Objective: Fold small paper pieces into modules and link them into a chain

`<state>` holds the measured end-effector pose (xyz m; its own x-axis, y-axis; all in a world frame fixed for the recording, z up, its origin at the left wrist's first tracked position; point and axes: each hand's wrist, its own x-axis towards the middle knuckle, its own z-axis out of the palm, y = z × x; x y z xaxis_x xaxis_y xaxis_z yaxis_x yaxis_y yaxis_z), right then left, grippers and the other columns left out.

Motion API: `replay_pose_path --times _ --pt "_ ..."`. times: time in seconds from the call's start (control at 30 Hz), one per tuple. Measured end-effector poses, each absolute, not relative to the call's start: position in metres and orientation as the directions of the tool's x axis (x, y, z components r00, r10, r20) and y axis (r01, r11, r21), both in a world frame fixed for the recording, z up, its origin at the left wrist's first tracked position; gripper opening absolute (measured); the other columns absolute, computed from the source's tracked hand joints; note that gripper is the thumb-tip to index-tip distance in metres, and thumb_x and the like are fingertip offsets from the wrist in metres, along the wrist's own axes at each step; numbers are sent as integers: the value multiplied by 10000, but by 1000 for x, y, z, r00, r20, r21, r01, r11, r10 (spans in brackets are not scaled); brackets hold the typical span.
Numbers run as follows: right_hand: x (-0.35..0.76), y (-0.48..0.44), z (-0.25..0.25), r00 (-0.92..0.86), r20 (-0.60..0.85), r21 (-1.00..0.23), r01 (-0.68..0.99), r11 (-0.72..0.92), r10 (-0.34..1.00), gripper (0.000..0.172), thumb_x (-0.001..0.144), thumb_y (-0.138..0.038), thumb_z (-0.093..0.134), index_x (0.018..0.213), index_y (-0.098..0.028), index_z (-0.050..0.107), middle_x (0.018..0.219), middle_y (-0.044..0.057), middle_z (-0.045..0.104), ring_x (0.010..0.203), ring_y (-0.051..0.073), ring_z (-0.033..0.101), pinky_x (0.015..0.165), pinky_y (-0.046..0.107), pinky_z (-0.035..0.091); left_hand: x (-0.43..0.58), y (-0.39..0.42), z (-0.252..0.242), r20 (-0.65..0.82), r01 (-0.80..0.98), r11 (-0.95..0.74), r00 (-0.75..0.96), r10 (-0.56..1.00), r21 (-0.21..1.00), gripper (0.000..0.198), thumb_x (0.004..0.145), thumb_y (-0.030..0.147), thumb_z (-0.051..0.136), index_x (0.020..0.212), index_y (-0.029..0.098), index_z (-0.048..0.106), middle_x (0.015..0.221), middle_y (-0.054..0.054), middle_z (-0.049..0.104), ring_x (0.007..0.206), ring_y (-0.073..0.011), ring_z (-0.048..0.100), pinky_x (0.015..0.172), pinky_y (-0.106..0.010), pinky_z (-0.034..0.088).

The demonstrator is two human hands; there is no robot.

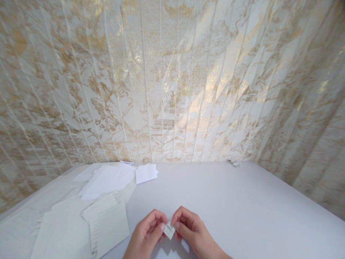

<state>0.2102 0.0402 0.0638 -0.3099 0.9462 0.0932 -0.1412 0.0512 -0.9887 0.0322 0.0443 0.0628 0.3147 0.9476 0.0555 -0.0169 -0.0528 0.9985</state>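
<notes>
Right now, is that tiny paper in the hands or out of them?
In: the tiny paper is pinched at one side by the left hand and at the other by the right hand.

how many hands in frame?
2: left hand and right hand, both at bottom centre, pinching opposite sides of a small paper piece. No other hand shows.

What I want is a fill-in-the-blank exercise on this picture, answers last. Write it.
1. The number of hands holding the small paper is ______: left hand and right hand.
2. The paper sheets lie on the table, on its ______ rather than right side.
3. The patterned curtain hangs beyond the table's ______ edge, not its near one.
Missing words: two; left; far.
</notes>
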Motion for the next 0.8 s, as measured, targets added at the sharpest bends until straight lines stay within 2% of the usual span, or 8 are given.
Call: replay_pose_path --times 0.13,0.3,0.43,0.57,0.67,0.8 --pt "214 40 62 -342 110 -987 -151 61 933 428 760 -562 736 873 -162 633 714 10 577 648 144 494 651 277 354 30 47 66 23 -39 -12 310 950 999 306 805 480 665 863 180 681 737 -5 660 671 -169 574 669 -274 437" --pt "216 42 60 -311 107 -989 -128 70 944 427 724 -539 775 894 -164 660 676 -19 536 602 120 440 620 258 332 32 45 63 14 -104 21 324 946 994 263 740 377 701 904 172 682 772 -21 682 751 -191 598 709 -280 427" --pt "215 42 61 -257 102 -991 -115 74 961 436 742 -572 755 783 -145 684 664 -3 556 597 114 430 601 254 321 32 43 57 50 -59 -33 313 949 998 333 749 452 722 924 174 670 808 -18 640 784 -196 577 736 -288 432" --pt "215 41 64 -258 100 -991 -113 73 961 469 746 -602 742 816 -138 735 664 17 591 608 129 467 620 269 367 31 44 53 100 -17 -99 302 948 995 386 740 508 733 930 176 676 852 -33 648 829 -218 595 771 -296 447" --pt "216 41 65 -260 98 -989 -130 66 961 467 748 -605 741 856 -151 739 663 15 604 613 135 490 634 275 396 30 47 50 77 -55 -63 312 947 996 445 719 549 747 952 176 678 883 -51 674 848 -226 609 777 -301 449" --pt "214 42 60 -259 92 -985 -165 50 961 432 730 -567 777 835 -158 689 626 -12 584 578 119 479 602 253 373 29 50 46 25 -143 28 354 935 989 493 675 548 786 970 167 677 867 -65 699 797 -212 617 713 -294 445"
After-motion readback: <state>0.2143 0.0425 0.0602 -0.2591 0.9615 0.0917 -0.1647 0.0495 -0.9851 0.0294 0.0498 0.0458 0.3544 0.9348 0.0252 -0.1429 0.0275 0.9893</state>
